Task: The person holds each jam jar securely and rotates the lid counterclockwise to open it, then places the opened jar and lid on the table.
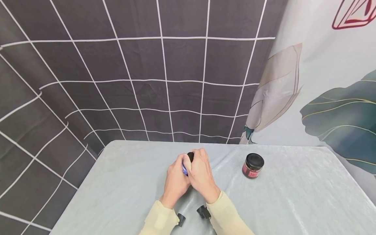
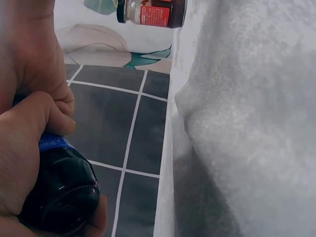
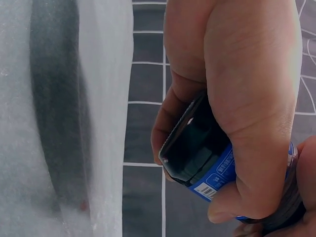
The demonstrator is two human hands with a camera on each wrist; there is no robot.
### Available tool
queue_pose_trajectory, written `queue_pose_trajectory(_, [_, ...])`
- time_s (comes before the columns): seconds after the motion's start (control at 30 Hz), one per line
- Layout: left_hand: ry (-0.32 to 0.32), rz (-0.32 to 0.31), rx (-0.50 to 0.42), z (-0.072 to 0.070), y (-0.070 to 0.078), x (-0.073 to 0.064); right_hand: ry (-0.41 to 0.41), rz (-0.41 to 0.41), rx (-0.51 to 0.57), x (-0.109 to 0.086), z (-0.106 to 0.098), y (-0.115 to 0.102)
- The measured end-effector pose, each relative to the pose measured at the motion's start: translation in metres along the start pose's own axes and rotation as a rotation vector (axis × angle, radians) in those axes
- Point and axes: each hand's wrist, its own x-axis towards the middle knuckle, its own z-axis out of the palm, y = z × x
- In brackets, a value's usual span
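Note:
Both hands hold a dark glass bottle with a blue label (image 3: 217, 180). My left hand (image 1: 175, 179) grips its body, the thumb lying across the label in the right wrist view. My right hand (image 1: 202, 174) is curled round the upper end, where a black cap (image 1: 191, 156) shows between the hands in the head view. The bottle's dark base (image 2: 64, 202) sticks out of the left hand in the left wrist view. The bottle is tilted and held above the table; the hands hide much of its label and neck.
To the right of the hands, a small jar with a black lid and red label (image 1: 252, 166) stands on the table. A pale grey cloth (image 1: 132, 176) covers the table. Behind it hang a dark gridded curtain (image 1: 182, 58) and a white leaf-patterned one (image 1: 317, 49).

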Motion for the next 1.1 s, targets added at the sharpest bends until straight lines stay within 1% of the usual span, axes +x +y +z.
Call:
queue_pose_trajectory(0.13, [-0.004,-0.011,-0.006,-0.0008,0.0012,0.0007,-0.006,-0.005,0.004,0.0006,-0.0010,-0.0001])
queue_pose_trajectory(0.43, [-0.036,-0.027,-0.032,-0.0034,0.0010,0.0016,-0.017,-0.003,0.016,0.0011,-0.0001,0.0012])
queue_pose_trajectory(0.73, [-0.071,-0.052,-0.058,-0.0046,0.0009,0.0023,-0.014,-0.028,0.013,0.0017,-0.0003,0.0024])
queue_pose_trajectory(1.1, [-0.082,-0.056,-0.055,-0.0043,0.0005,0.0026,-0.011,-0.047,-0.008,0.0013,0.0007,0.0042])
